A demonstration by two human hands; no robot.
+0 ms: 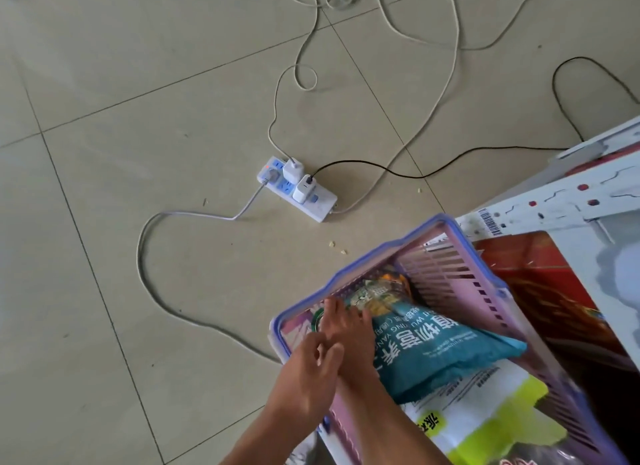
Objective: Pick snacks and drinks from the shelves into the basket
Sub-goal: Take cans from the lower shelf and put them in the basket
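Right hand (346,329) reaches into the pink basket (450,274), fingers spread flat against the left edge of a teal snack bag (450,350); whether it grips the bag or only presses on it cannot be told. Left hand (308,374) sits at the basket's near-left rim, fingers loosely curled, overlapping the right wrist; what it has hold of, if anything, is unclear.

Basket: pink slatted walls, blue-violet rim, seen from above at lower right. Teal bag lies tilted across the middle, white printed characters on its face. Under its far end, a second packet with a yellow-brown print (377,291) against the far wall. Under its near end, a white and lime-green bag (491,419).

Surface: beige floor tiles (138,153) with dark grout lines running diagonally. White power strip (298,187) lies on the floor beyond the basket, two white chargers plugged in. Its grey lead (145,256) loops left and back toward the basket. White cables (450,66) trail in loose curves toward the top edge; a black cable (433,173) runs from one charger off to the right. Small crumbs (337,248) on the tile between strip and basket.

Right edge: white perforated metal shelf frame (554,201) with a barcode sticker, just beside the basket; a red packet (526,256) below it.
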